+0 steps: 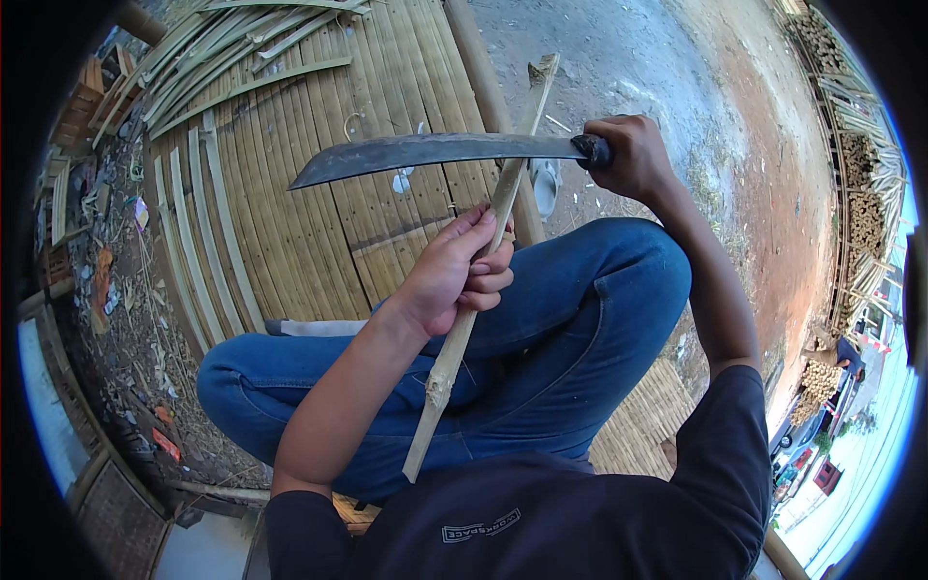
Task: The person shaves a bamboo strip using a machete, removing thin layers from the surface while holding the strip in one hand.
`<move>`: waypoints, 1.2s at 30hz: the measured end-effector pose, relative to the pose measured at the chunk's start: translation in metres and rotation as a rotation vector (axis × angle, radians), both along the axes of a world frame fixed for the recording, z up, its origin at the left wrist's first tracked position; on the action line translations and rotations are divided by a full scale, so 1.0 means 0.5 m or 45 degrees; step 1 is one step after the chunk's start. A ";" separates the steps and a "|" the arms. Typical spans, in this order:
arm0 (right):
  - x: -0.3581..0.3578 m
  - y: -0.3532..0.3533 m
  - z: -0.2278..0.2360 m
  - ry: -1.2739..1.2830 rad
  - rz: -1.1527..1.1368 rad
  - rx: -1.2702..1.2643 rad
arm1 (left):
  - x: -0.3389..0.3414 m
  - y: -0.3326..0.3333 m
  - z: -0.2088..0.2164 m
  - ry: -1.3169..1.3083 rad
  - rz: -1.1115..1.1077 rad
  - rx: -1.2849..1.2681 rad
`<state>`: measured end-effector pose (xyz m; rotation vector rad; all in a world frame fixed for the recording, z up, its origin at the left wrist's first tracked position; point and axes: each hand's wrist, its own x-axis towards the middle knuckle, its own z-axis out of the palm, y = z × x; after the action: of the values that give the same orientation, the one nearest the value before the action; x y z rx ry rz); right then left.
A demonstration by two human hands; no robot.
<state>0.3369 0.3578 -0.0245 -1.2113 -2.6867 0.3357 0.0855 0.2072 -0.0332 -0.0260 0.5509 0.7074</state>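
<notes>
1. Held above the lap in the closed left hand (462,271): a strip (449,362), with its middle hidden by curled fingers.
2. Clenched in the right hand (630,155): a machete (416,149), with most of its handle covered.
3. Behind the blade: a short stretch of strip, lost from view; hard to tell whether touching.
4. On the deck (290,193): piled slats (232,63), cut off at the upper edge.

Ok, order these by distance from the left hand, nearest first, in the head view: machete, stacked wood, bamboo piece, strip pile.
1. Bamboo piece: gripped in the left hand.
2. Machete: just ahead, in the right hand.
3. Strip pile: upper left.
4. Stacked wood: far right.
</notes>
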 end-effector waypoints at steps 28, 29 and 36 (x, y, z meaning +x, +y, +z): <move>0.033 0.036 0.040 0.033 -0.444 0.293 | -0.012 -0.045 0.090 -0.139 -0.054 0.096; 0.045 0.039 0.040 0.031 -0.446 0.296 | -0.015 -0.044 0.090 -0.141 -0.057 0.098; 0.023 -0.009 0.085 0.258 -0.580 0.163 | -0.016 -0.028 0.086 -0.061 0.062 0.087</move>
<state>0.3483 0.3536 0.0179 -1.5979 -2.1485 0.2011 0.0777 0.1931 0.0099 0.0071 0.4816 0.7710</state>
